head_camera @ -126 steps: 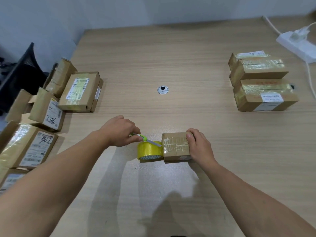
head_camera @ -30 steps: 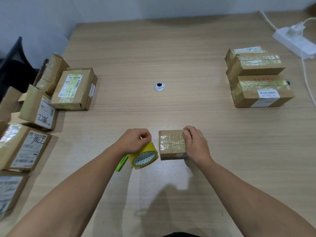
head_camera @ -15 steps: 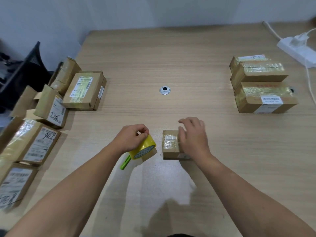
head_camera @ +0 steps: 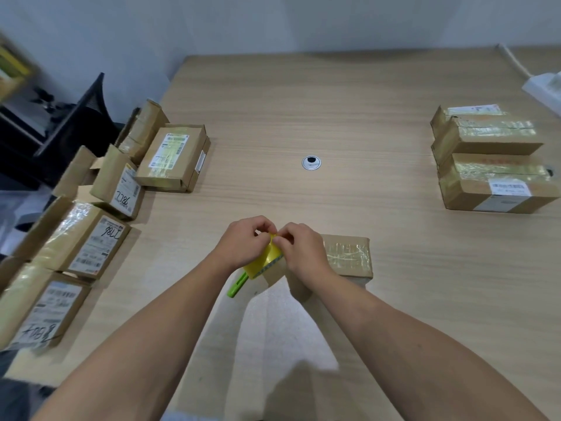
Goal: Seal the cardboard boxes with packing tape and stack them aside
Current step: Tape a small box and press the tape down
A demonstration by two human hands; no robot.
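Observation:
A small taped cardboard box [head_camera: 347, 255] lies on the wooden table [head_camera: 303, 101] just right of my hands. My left hand [head_camera: 243, 243] grips a yellow tape roll [head_camera: 265, 260] tilted above the table, with a green cutter [head_camera: 237, 284] sticking out below it. My right hand [head_camera: 302, 249] has its fingertips pinching at the top edge of the roll, beside the left thumb. The right hand no longer touches the box. Much of the roll is hidden between the two hands.
A stack of sealed boxes [head_camera: 491, 161] stands at the right. Several labelled boxes [head_camera: 174, 156] line the table's left edge. A round cable grommet [head_camera: 311, 162] sits mid-table, a white power strip [head_camera: 546, 89] at far right, and a dark chair [head_camera: 60, 138] beyond the left edge.
My right hand has left the small box and moved left to the tape roll, joining the left hand there. The left hand lifted the roll slightly. The box now lies uncovered.

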